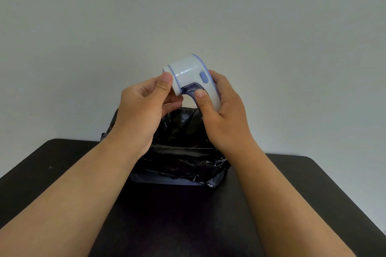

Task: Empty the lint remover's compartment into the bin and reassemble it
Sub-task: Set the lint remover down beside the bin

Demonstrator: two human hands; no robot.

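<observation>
A white lint remover with lilac trim and a lilac switch is held in the air above the bin, which is lined with a black plastic bag. My left hand grips its round head end, thumb on top. My right hand wraps the handle, with the thumb pressed on the translucent purple lint compartment under the body. The compartment sits in place in the body. The underside of the lint remover is hidden.
The bin stands at the far middle of a dark table, close to a plain pale wall. My forearms reach over the table's near part on both sides of the bin.
</observation>
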